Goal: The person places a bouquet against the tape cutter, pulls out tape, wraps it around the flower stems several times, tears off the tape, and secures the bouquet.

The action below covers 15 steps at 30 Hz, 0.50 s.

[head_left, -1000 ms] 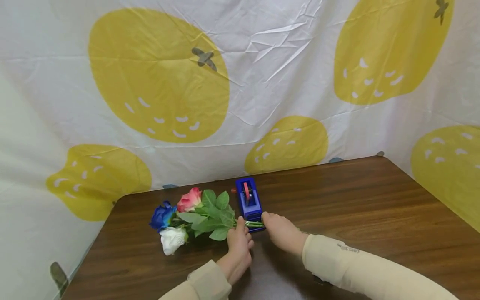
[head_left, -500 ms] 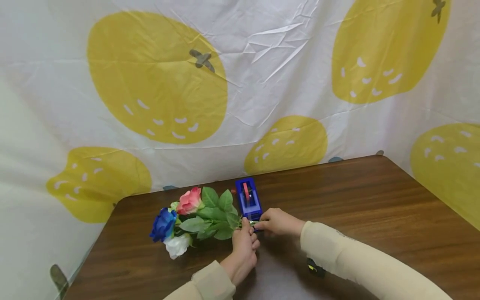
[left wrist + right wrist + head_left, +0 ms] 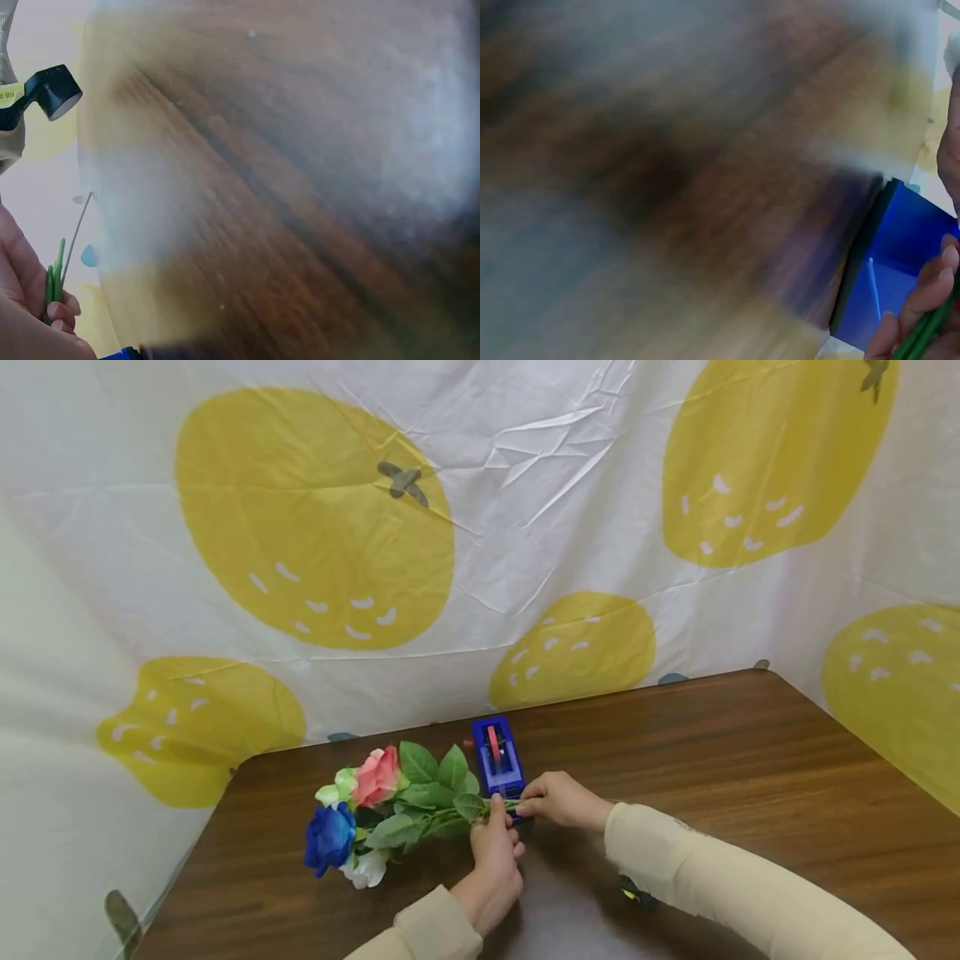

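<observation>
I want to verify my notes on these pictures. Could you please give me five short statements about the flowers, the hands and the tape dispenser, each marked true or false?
1. The left hand holds the stems. True.
2. The tape dispenser is blue. True.
3. The blue flower lies right of the tape dispenser in the head view. False: the blue flower lies left of it.
4. The right hand is far from the stems. False: the right hand is at the stems too.
5. The pink flower lies left of both hands in the head view. True.
</observation>
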Each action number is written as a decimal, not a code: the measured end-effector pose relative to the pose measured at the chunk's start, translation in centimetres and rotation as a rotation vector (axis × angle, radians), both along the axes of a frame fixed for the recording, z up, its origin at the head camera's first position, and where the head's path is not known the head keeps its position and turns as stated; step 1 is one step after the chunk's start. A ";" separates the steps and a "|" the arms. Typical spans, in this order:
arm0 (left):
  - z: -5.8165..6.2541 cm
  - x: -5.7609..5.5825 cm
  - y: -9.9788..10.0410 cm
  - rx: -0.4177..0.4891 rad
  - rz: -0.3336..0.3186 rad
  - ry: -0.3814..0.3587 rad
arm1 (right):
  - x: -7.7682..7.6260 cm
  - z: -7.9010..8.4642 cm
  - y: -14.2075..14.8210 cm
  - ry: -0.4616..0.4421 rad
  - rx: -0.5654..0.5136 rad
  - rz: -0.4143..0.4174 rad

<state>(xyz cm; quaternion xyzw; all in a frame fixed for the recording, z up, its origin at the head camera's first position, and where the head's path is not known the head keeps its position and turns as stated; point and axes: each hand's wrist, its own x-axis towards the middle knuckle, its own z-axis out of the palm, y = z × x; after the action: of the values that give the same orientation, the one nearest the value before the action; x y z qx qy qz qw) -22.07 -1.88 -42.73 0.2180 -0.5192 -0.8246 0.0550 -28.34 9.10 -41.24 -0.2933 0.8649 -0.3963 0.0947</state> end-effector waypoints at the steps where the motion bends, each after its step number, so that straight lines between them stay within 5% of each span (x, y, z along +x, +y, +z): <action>1: 0.0 0.1 0.0 -0.007 -0.001 -0.008 | 0.0 -0.1 0.0 0.027 0.001 0.002; 10: -0.6 -0.1 0.3 -0.022 -0.082 -0.074 | 0.0 -0.9 0.3 0.213 0.011 -0.027; 15: 0.3 -0.1 0.6 -0.050 -0.089 -0.134 | 0.0 -0.9 0.3 0.270 -0.017 -0.026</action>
<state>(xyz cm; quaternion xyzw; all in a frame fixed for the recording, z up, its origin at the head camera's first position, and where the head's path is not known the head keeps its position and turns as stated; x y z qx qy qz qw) -22.16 -1.32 -42.46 0.2481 -0.5512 -0.7966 -0.0113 -28.37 9.43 -42.10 -0.3336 0.8701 -0.3616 -0.0301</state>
